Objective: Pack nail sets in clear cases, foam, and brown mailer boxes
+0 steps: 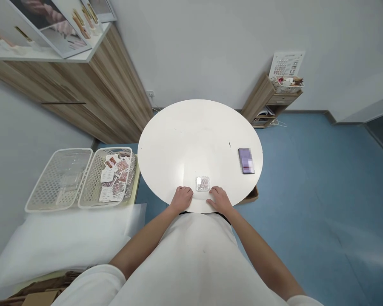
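Note:
A small clear plastic case (202,183) with reddish pieces inside lies near the front edge of the round white table (198,136). My left hand (181,198) rests on the table edge, left of the case, its fingers curled together; whether anything is under them is hidden. On the other side, my right hand (220,199) rests with thumb and fingers apart and nothing between them. Its fingertips are close to the case's right side. A purple, blurred-out flat object (246,161) lies at the table's right.
White baskets stand at the left, one with many cards (115,176), the other (59,180) holding clear plastic. A wooden cabinet (115,85) is at the back left, and a small shelf unit (258,97) at the back right. A brown box (252,195) shows below the table.

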Demonstrator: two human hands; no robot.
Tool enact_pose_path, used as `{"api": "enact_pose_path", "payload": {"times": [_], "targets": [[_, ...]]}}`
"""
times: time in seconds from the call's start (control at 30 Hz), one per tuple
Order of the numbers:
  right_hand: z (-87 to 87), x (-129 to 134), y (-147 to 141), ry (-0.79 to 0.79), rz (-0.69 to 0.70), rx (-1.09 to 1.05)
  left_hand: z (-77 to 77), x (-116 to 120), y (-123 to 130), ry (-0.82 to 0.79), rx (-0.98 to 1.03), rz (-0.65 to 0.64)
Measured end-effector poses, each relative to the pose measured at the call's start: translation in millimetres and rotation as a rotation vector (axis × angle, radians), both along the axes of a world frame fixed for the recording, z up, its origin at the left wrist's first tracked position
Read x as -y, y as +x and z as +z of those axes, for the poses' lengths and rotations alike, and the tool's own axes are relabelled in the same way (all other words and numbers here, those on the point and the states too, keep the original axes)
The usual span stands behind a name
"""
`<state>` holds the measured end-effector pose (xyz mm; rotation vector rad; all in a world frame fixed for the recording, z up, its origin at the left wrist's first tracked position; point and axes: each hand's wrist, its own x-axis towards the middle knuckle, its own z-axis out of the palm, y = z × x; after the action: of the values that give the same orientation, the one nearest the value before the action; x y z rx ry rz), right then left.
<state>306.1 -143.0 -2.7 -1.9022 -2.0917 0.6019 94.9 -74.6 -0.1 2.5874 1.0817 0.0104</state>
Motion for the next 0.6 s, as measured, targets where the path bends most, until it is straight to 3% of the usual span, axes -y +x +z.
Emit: {"api": "enact_pose_path", "payload": {"times": [0.13, 0.33, 0.6], "targets": [[2.9, -16, -5, 0.028, -0.038, -0.026, 0.4, 1, -1, -0.009, 0.001, -0.019], [-4.8, -51, -6, -0.019, 0.087, -0.056, 3.7, 3, 1, -0.033, -0.034, -0.017], [-4.5, -31, 2, -0.037, 0.168, -0.082, 1.9, 5, 3, 0.024, -0.043, -0.01]]}}
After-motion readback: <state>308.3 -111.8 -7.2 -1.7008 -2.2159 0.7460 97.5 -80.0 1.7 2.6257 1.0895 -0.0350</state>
